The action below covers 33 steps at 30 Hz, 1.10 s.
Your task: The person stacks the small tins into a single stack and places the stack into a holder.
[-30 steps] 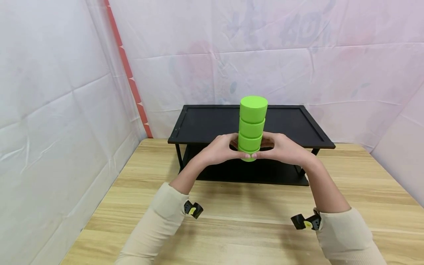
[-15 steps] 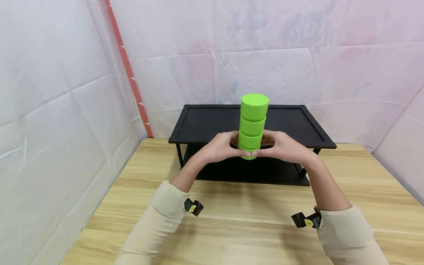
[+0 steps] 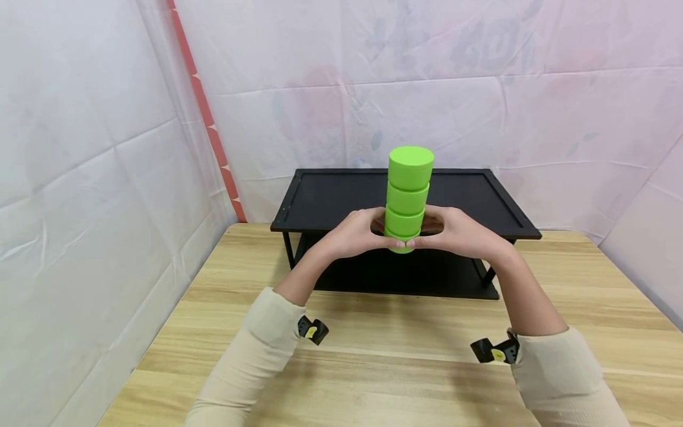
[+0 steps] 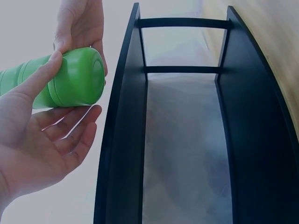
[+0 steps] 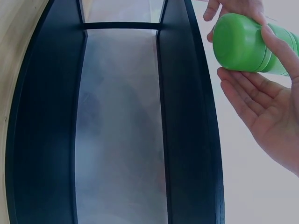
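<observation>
A tall green stack (image 3: 408,198) of several round, cup-like sections stands roughly upright in the air, in front of the black shelf (image 3: 341,201). Low on the stack, my left hand (image 3: 354,234) grips from the left side. From the right, my right hand (image 3: 461,234) grips the same low part. Both thumbs meet at the front while the fingers reach behind. The smooth green underside (image 4: 98,74) shows in the left wrist view, with several left fingers spread below it. In the right wrist view, the right thumb lies across the lower section (image 5: 240,44).
The shelf has a flat rimmed top, a lower board (image 3: 400,279) and thin legs, and it stands at the back of the wooden table (image 3: 373,367). White sheeting (image 3: 267,118) hangs behind and at both sides. Black wrist cameras (image 3: 313,330) sit at the cuffs.
Both hands have raised the green stack slightly, a little at a time, with the same grip. The shelf has stayed put.
</observation>
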Tool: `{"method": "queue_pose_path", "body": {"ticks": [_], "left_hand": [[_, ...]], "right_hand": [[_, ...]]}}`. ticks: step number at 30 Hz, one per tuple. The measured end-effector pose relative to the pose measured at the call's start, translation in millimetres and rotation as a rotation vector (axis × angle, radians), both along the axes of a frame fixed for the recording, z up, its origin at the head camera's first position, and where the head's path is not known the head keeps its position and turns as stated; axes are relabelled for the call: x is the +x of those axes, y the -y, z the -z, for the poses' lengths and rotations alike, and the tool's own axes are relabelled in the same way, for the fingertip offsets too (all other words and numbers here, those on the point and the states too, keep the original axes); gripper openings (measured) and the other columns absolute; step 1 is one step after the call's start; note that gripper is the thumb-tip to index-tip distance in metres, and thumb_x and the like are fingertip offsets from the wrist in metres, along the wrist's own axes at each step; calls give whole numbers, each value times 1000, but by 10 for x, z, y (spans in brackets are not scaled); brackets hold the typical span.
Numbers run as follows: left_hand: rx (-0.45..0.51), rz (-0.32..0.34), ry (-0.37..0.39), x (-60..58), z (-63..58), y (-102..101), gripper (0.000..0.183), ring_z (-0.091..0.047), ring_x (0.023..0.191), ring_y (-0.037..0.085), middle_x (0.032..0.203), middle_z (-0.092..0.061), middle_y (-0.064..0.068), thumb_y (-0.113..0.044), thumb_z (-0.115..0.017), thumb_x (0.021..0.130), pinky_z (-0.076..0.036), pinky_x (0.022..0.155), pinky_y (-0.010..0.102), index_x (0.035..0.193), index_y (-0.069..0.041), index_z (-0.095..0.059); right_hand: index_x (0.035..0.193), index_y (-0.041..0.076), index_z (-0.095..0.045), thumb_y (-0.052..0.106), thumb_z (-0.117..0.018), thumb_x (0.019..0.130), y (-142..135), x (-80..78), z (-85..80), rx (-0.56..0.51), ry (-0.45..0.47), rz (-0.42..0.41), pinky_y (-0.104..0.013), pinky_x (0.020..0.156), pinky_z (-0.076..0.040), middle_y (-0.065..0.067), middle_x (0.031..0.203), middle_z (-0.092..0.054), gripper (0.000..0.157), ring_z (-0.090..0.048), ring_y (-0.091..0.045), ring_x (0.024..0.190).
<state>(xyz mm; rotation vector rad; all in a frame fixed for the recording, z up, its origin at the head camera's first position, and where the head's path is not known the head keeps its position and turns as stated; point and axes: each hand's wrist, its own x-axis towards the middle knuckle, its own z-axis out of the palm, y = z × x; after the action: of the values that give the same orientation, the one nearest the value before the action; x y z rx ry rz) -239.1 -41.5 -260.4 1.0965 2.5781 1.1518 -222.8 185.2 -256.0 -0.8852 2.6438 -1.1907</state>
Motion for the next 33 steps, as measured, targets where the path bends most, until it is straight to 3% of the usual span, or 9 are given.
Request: {"method": "queue_pose_path", "body": {"ticks": [33], "left_hand": [[-19, -10, -8, -181, -118, -4, 53, -55, 95, 10, 108, -58, 0, -32, -70, 82, -47, 78, 24, 126, -8, -50]], "right_hand": [[129, 10, -49, 28, -71, 82, -4, -185, -71, -32, -2, 10, -43, 87, -45, -7, 117, -58, 55, -54, -20, 107]]}}
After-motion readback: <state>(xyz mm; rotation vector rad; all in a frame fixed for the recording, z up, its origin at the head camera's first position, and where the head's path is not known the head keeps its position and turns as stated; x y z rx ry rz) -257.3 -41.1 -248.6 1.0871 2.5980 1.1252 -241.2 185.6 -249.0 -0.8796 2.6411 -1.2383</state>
